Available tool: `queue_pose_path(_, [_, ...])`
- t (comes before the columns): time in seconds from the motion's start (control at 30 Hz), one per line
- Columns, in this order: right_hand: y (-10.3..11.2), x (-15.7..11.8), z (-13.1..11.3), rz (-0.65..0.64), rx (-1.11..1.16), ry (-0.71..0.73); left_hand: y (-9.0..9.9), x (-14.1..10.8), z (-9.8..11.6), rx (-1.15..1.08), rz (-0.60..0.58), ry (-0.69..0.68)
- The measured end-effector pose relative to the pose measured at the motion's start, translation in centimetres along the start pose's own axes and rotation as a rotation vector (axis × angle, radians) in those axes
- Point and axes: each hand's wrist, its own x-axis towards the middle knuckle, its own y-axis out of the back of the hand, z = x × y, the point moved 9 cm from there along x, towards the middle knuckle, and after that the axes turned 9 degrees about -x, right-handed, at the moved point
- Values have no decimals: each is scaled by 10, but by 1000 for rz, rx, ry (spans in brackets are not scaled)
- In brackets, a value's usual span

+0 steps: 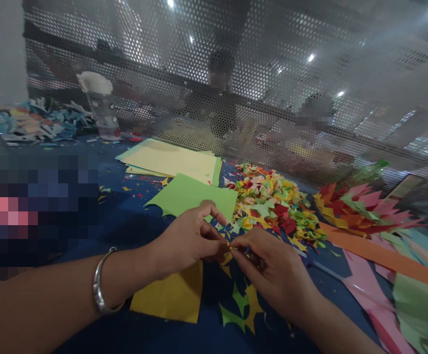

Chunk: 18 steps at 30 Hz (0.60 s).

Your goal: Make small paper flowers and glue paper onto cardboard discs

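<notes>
My left hand [189,238], with a silver bangle on the wrist, pinches a tiny yellow paper piece [229,245] between thumb and finger. Fingertips of my right hand [272,263] are closed on the same piece from the other side. Under my left forearm lies a yellow paper sheet [169,301]. Just beyond the hands rests a green paper sheet [189,192] with scalloped cut edges. Green and yellow paper offcuts [240,307] lie below the fingers. A heap of small multicoloured paper pieces [272,196] spreads behind my right hand.
Stacked pale yellow sheets [169,156] lie at the back, near a lidded cup [101,110] and bluish scraps [47,120]. Orange strips [386,253], pink paper [364,285] and jagged-edged cut papers [364,206] cover the right. A perforated panel [155,83] stands behind; people show through it.
</notes>
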Motion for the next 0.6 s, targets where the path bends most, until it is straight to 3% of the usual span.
queue_pose_path(0.6, [1, -3, 3, 4, 25, 3, -3, 0, 0, -3, 6, 13])
